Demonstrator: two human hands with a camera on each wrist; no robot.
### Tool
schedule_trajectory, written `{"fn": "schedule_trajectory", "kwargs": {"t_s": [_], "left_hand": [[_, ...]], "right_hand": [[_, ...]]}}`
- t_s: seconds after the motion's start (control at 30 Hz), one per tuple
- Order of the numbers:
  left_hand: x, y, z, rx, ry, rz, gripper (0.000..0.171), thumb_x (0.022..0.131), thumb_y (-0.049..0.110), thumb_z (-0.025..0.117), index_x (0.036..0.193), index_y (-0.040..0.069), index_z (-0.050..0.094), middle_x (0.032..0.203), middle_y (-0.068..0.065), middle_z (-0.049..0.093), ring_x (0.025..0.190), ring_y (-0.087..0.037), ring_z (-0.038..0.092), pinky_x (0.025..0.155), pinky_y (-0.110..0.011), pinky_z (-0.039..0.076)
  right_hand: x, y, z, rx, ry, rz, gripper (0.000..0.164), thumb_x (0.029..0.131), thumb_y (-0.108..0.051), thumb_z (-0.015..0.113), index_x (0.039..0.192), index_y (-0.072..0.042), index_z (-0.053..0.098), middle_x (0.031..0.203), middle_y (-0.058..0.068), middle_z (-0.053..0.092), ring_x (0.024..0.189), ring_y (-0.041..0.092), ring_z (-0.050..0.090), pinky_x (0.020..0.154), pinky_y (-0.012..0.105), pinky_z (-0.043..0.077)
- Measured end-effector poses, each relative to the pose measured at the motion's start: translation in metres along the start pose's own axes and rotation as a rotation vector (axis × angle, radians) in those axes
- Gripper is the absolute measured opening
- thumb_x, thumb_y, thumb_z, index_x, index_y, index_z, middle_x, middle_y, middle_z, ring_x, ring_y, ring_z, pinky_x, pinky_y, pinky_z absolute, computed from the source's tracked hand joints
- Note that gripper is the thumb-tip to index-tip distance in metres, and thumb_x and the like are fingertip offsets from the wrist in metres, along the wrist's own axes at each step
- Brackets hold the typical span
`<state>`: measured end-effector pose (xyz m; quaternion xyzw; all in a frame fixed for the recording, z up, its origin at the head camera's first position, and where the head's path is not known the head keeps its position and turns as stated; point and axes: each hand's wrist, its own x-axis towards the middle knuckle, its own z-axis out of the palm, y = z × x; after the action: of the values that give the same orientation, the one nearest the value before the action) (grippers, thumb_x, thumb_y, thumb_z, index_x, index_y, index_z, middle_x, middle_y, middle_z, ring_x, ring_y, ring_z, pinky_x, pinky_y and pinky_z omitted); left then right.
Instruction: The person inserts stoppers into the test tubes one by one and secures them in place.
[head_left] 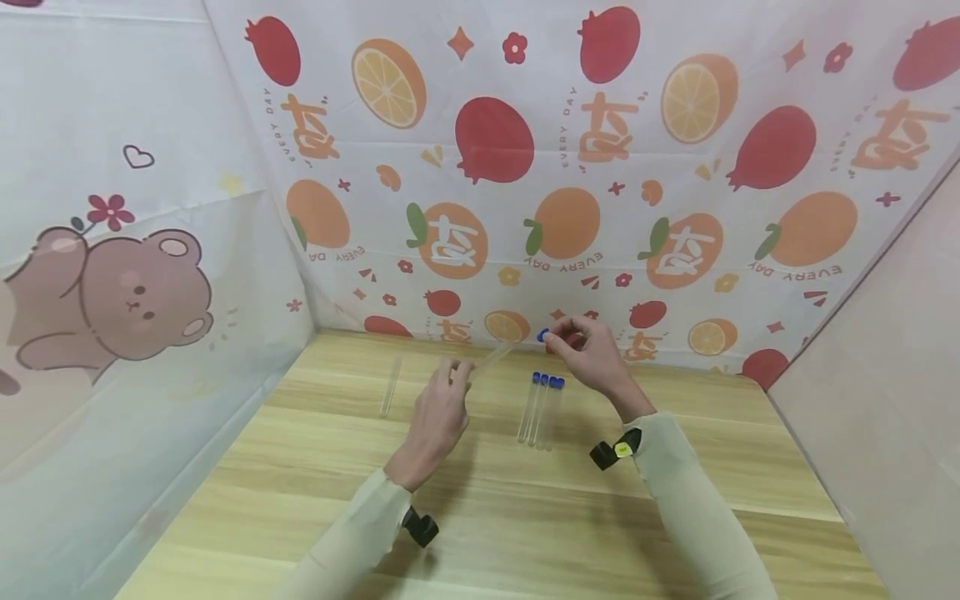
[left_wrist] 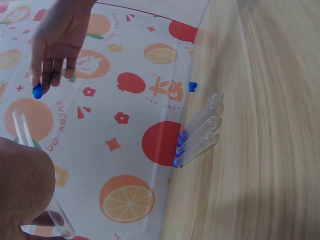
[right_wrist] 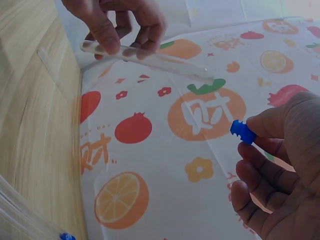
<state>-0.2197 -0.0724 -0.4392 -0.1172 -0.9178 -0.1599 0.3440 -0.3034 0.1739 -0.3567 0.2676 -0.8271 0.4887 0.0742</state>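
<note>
Left hand (head_left: 441,410): thumb laid along the near side of a clear tube (right_wrist: 172,65), fingers curled behind it; grip narrow, closed down to the tube's thickness. Tube is held up off the tabletop (head_left: 480,542), slanting toward two o'clock from that hand in the head view. Slim, straight, see-through, smooth-walled; glass or plastic, cannot tell.

Right hand (head_left: 592,357), between two and three o'clock from the left: thumb and forefinger pinch a blue stopper (right_wrist: 243,131), the other fingers loosely bent below. Stopper small, opaque, with notched, ridged sides. Held tube and stopper are apart; a gap shows in the right wrist view.

At three o'clock from the left hand, a group of capped tubes (left_wrist: 200,137) lies side by side, blue ends toward twelve. Four counted from the left wrist view, clear bodies with rounded ends. Same view, at twelve o'clock from the group: a loose blue cap (left_wrist: 192,86) on the wood.

Toward ten o'clock from the left hand, a lone tube (head_left: 391,387), clear, lying flat.

Tabletop pale yellow wood grain, streaked lengthwise. Beyond it at twelve, a fruit-print cloth (head_left: 540,108), lightly creased.
</note>
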Motion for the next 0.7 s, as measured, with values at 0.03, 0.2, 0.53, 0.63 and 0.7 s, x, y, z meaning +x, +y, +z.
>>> {"fn": "schedule_trajectory", "kwargs": {"t_s": [0.03, 0.2, 0.53, 0.63, 0.7], "left_hand": [[0.0, 0.0, 0.0, 0.002, 0.002, 0.004, 0.033, 0.09, -0.006, 0.068, 0.119, 0.006, 0.06, 0.11, -0.012, 0.064, 0.074, -0.019, 0.06, 0.051, -0.019, 0.042], [0.002, 0.003, -0.002, 0.011, 0.02, 0.027, 0.032, 0.09, -0.004, 0.069, 0.119, 0.008, 0.06, 0.108, -0.013, 0.064, 0.072, -0.02, 0.059, 0.051, -0.02, 0.042], [0.001, 0.006, -0.005, 0.042, 0.018, 0.038, 0.03, 0.091, 0.0, 0.07, 0.118, 0.01, 0.059, 0.104, -0.011, 0.066, 0.07, -0.019, 0.059, 0.047, -0.02, 0.042], [0.001, 0.007, -0.005, 0.044, 0.0, 0.032, 0.031, 0.091, 0.0, 0.069, 0.118, 0.011, 0.058, 0.104, -0.011, 0.066, 0.069, -0.018, 0.057, 0.046, -0.019, 0.04], [0.001, 0.007, -0.005, 0.046, -0.003, 0.028, 0.031, 0.091, 0.0, 0.07, 0.118, 0.011, 0.058, 0.104, -0.01, 0.066, 0.068, -0.018, 0.057, 0.045, -0.018, 0.038]], "right_hand": [[0.0, -0.001, 0.0, 0.007, -0.002, -0.006, 0.016, 0.097, -0.027, 0.069, 0.098, -0.011, 0.07, 0.091, 0.011, 0.07, 0.077, 0.028, 0.061, 0.064, 0.025, 0.051], [0.001, -0.003, 0.002, 0.027, -0.005, -0.027, 0.015, 0.097, -0.025, 0.07, 0.098, -0.01, 0.07, 0.09, 0.012, 0.07, 0.076, 0.023, 0.061, 0.064, 0.024, 0.051], [-0.004, -0.008, 0.009, 0.013, -0.019, -0.056, 0.011, 0.097, -0.022, 0.069, 0.098, -0.011, 0.07, 0.091, 0.009, 0.069, 0.078, 0.025, 0.062, 0.066, 0.03, 0.054], [-0.005, -0.009, 0.011, 0.026, -0.023, -0.069, 0.012, 0.097, -0.022, 0.069, 0.099, -0.01, 0.07, 0.092, 0.009, 0.068, 0.078, 0.024, 0.062, 0.066, 0.028, 0.054], [-0.005, -0.009, 0.012, 0.031, -0.027, -0.071, 0.012, 0.097, -0.023, 0.07, 0.099, -0.01, 0.07, 0.093, 0.01, 0.068, 0.078, 0.024, 0.062, 0.066, 0.025, 0.053]]}}
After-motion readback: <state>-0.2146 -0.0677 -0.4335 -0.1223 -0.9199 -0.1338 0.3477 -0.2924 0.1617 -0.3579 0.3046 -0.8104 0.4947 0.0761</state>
